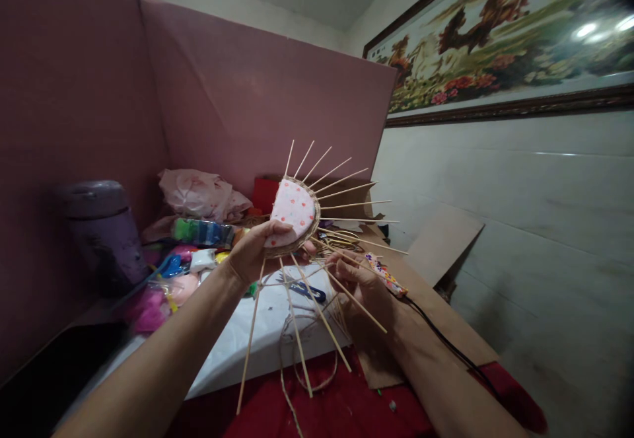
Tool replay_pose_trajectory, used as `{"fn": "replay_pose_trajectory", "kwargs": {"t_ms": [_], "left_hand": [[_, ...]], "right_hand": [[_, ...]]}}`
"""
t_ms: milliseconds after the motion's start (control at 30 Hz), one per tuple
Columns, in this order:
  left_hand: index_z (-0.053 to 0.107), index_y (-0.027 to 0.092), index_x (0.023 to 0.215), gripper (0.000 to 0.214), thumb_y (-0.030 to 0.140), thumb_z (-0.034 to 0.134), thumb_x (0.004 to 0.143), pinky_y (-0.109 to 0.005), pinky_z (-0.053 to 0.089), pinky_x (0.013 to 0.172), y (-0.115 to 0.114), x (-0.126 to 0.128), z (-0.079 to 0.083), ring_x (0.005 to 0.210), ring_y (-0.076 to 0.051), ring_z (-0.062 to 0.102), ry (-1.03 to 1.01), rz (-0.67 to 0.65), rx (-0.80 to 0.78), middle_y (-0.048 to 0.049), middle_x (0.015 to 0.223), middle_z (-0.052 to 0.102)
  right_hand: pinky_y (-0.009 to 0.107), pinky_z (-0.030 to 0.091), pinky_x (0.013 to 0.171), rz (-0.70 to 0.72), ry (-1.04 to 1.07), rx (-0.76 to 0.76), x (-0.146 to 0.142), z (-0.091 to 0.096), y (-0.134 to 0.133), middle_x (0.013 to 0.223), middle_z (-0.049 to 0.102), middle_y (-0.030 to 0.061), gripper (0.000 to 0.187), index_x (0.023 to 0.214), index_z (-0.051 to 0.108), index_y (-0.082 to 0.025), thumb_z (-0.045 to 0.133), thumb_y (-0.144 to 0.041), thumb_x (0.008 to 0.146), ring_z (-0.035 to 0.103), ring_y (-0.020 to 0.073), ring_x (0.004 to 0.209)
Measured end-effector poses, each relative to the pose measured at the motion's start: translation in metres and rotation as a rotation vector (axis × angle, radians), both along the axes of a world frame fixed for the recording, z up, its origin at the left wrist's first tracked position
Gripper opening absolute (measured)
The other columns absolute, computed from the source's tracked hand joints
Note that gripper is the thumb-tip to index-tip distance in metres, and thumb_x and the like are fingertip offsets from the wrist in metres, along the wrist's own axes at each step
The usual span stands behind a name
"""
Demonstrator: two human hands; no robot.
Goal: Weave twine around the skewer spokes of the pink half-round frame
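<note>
My left hand point(253, 245) grips a half-round basket base point(293, 210), thumb on top and fingers beneath. White cloth with reddish dots covers the base, and a braided tan rim runs around it. Thin wooden sticks point(296, 322) fan out from that rim on several sides. Pinched fingers of my right hand point(359, 278) hold tan twine point(297, 281) beside one of the lower sticks. The twine's loose end loops down over the table edge. Exactly how the twine passes between my right fingers is partly hidden.
Dark-handled snips point(308, 291) lie on the white sheet point(232, 339). A flower-patterned tool point(386, 274) with a black cord rests on brown cardboard point(430, 299). Colourful packets point(203, 233) and a purple bottle point(102, 233) stand left. A pink partition point(267, 94) rises behind.
</note>
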State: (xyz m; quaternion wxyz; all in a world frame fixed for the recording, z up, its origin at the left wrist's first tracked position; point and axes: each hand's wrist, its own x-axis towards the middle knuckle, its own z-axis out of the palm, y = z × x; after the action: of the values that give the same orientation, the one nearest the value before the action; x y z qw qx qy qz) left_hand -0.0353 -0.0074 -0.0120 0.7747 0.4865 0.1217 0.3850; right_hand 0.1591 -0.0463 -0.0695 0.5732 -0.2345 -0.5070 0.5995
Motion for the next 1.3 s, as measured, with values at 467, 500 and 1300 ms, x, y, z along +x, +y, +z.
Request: {"fn": "replay_pose_trajectory", "kwargs": {"t_ms": [467,500,1300], "left_hand": [[0.062,0.003,0.094,0.031,0.021,0.047,0.074,-0.035,0.050,0.065,-0.0001,-0.0003,-0.0007,0.067,-0.023,0.064,0.049,0.033,0.011,-0.0161,0.074,0.068],[0.062,0.003,0.094,0.030,0.021,0.047,0.074,-0.035,0.050,0.065,-0.0001,-0.0003,-0.0008,0.066,-0.023,0.064,0.050,0.035,0.010,-0.0163,0.073,0.068],[0.061,0.004,0.097,0.032,0.021,0.047,0.075,-0.036,0.050,0.065,0.0016,-0.0003,-0.0040,0.069,-0.023,0.064,0.054,0.033,0.019,-0.0164,0.077,0.069]], "right_hand": [[0.021,0.029,0.048,0.038,-0.029,0.055,0.0003,-0.0003,-0.0021,0.058,0.047,-0.0029,0.018,0.079,0.062,-0.017,0.068,-0.030,0.068,0.038,0.0081,0.052],[0.021,0.029,0.048,0.035,-0.027,0.049,0.0001,-0.0003,-0.0022,0.059,0.047,-0.0029,0.018,0.079,0.061,-0.017,0.068,-0.030,0.067,0.038,0.0081,0.051],[0.020,0.032,0.049,-0.008,0.030,-0.019,-0.0072,0.0065,-0.0093,0.062,0.050,-0.0027,0.015,0.070,0.059,-0.018,0.071,-0.027,0.066,0.040,0.0072,0.052]]}}
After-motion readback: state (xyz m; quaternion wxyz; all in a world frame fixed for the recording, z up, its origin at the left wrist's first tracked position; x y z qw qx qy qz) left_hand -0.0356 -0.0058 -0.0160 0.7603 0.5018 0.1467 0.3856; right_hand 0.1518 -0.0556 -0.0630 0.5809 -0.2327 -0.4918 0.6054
